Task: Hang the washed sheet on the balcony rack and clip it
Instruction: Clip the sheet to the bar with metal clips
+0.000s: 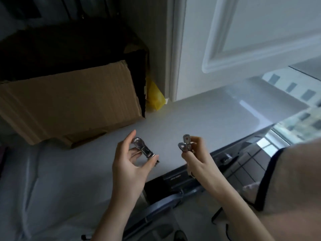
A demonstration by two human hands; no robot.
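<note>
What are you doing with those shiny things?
A person is holding metal clips over a grey ledge. The left hand pinches one metal clip, and the right hand grips what look like two more clips. A cardboard box sits on the ledge to the left, with something yellow behind it. No sheet or rack is in view, so nothing is clipped yet.

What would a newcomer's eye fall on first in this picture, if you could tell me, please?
Probably the two hands at centre, each holding metal clips: the left hand pinches one clip, the right hand grips clips pointing upward. Next, the big cardboard box at left on the grey ledge, with a yellow bag wedged beside it.
</note>
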